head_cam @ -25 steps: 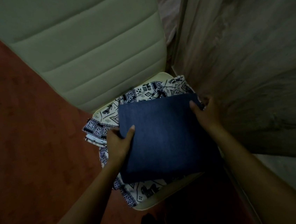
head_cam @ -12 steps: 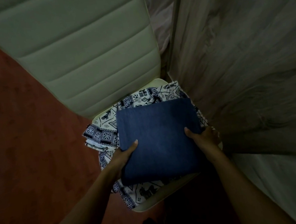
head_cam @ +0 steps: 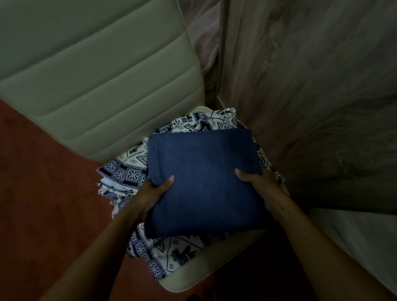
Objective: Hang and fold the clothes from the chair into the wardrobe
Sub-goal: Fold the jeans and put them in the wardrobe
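Left hand (head_cam: pixel 157 195) and right hand (head_cam: pixel 261 184): each grips a side edge of the folded navy garment (head_cam: pixel 202 172), thumbs on top. Wood-grain panel (head_cam: pixel 320 83): upright, at right. Cream ribbed chair (head_cam: pixel 86 76): just beside the panel. Printed white-and-navy cloth (head_cam: pixel 129 173): spread over the seat. Navy garment: directly over that cloth.

both arms are bare: the left forearm (head_cam: pixel 87 267) and the right forearm (head_cam: pixel 325 247) show no covering from the wrist to the lower edge of view, one on either side of the folded dark blue cloth (head_cam: pixel 203 179). the left grip (head_cam: pixel 154 194), a bare hand left of that cloth, shows a short rounded thumbnail. the right grip (head_cam: pixel 260 185), right of the cloth, is bare too. dim light hides finer marks.
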{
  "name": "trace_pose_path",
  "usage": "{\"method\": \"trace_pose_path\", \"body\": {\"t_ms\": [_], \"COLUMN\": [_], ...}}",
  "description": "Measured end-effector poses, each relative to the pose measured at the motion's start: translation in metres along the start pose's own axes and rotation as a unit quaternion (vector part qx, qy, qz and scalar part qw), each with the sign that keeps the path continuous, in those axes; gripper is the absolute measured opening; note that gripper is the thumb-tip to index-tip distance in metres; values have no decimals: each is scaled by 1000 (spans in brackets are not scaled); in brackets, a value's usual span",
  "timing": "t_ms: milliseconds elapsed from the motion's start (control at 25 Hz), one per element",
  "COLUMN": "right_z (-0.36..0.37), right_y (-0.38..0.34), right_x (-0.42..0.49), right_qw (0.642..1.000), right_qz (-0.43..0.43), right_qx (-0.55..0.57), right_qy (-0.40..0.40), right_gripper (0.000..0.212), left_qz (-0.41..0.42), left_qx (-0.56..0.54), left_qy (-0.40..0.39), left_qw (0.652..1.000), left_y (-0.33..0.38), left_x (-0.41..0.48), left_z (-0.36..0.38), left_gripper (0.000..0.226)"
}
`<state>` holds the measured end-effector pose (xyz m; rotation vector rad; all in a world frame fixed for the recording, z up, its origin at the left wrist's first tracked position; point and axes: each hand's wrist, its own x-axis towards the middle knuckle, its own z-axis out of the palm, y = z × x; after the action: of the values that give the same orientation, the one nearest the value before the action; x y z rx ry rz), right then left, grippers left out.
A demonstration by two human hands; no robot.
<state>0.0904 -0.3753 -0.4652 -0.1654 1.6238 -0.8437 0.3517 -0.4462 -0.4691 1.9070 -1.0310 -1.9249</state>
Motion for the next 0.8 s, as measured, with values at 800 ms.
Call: {"method": "trace_pose_path", "body": {"t_ms": [800], "right_z": [-124], "right_y": [117], "right_x": [-223], "right_qw": [958], "right_qz": [-217], "right_qx": [184], "right_qy": [33], "right_gripper": [60], "left_qz": [219], "left_qx": [169], "left_qy": [-138], "left_qw": [951], "left_y": [35], "left_x": [-207], "left_z": [83], "left_gripper": [56]}}
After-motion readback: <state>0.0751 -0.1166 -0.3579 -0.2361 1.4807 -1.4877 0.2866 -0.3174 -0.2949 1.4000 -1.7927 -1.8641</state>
